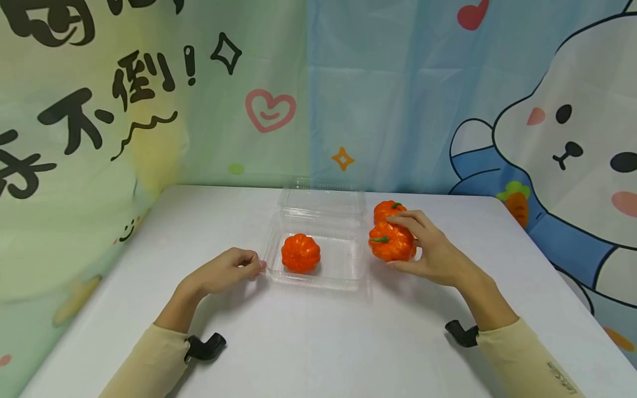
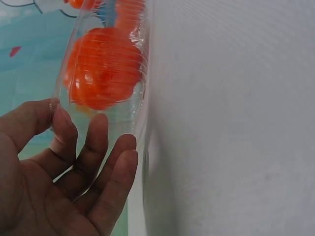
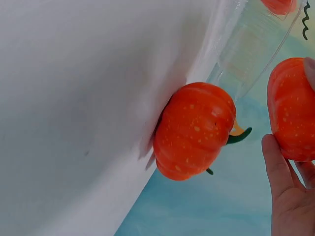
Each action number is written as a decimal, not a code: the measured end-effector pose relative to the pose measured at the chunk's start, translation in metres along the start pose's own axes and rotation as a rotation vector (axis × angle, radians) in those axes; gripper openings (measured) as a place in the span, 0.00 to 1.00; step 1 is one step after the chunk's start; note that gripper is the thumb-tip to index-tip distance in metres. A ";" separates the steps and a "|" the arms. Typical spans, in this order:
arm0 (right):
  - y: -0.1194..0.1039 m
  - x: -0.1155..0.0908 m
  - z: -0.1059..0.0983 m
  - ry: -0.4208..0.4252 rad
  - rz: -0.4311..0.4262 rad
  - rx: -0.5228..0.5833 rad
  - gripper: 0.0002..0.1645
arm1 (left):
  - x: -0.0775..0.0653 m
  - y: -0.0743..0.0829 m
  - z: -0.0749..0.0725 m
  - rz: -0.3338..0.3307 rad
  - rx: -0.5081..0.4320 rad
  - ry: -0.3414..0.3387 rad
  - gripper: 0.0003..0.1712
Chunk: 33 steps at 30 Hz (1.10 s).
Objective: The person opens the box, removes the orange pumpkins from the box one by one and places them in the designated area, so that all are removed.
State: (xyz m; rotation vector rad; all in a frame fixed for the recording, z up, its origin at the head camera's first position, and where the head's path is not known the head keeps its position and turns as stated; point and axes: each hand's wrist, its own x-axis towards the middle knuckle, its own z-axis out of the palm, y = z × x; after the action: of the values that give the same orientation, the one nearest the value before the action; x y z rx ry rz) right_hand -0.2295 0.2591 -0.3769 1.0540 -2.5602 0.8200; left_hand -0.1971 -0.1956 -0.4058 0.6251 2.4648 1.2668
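Observation:
My left hand (image 1: pixel 226 271) pinches the left rim of a clear plastic clamshell box (image 1: pixel 340 271) between thumb and index finger, the other fingers loosely bent beside its wall. The box's lid (image 1: pixel 323 202) is folded back behind it. One small orange pumpkin (image 1: pixel 301 253) sits in the left part of the box. To the right of the box, my right hand (image 1: pixel 438 254) grips a second orange pumpkin (image 3: pixel 295 110) between thumb and fingers, off the table. Another pumpkin (image 3: pixel 194 130) with a green stem rests on the table; a second stem tip shows beside it.
A white table (image 1: pixel 308 342) carries everything. Behind it hangs a printed curtain (image 1: pixel 378 99) with a cartoon bear, hearts and writing. Black wrist mounts (image 1: pixel 206 348) project from both sleeves, near the tabletop.

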 end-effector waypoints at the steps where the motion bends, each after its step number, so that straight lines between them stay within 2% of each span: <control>1: 0.000 -0.001 -0.001 -0.004 0.005 0.009 0.49 | 0.000 0.000 0.000 0.000 0.000 -0.001 0.18; 7: 0.001 -0.009 -0.006 -0.037 0.044 0.007 0.49 | 0.001 0.000 0.000 0.000 -0.006 -0.004 0.19; 12: 0.003 -0.017 -0.007 -0.062 0.034 -0.029 0.49 | 0.001 0.000 0.000 -0.001 -0.013 -0.010 0.19; 20: 0.003 -0.028 -0.013 -0.112 0.040 -0.027 0.49 | 0.000 0.001 -0.001 -0.012 0.001 -0.003 0.19; 28: 0.003 -0.033 -0.016 -0.171 0.098 -0.013 0.47 | 0.001 0.001 -0.001 -0.013 0.015 -0.003 0.19; 33: 0.003 -0.035 -0.015 -0.216 0.173 0.016 0.46 | 0.001 0.001 -0.001 -0.021 0.011 -0.004 0.20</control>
State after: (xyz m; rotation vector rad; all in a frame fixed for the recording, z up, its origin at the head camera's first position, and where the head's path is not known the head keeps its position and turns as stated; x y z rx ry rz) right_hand -0.2065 0.2892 -0.3803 0.9849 -2.8641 0.8089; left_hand -0.1982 -0.1952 -0.4049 0.6021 2.4704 1.2442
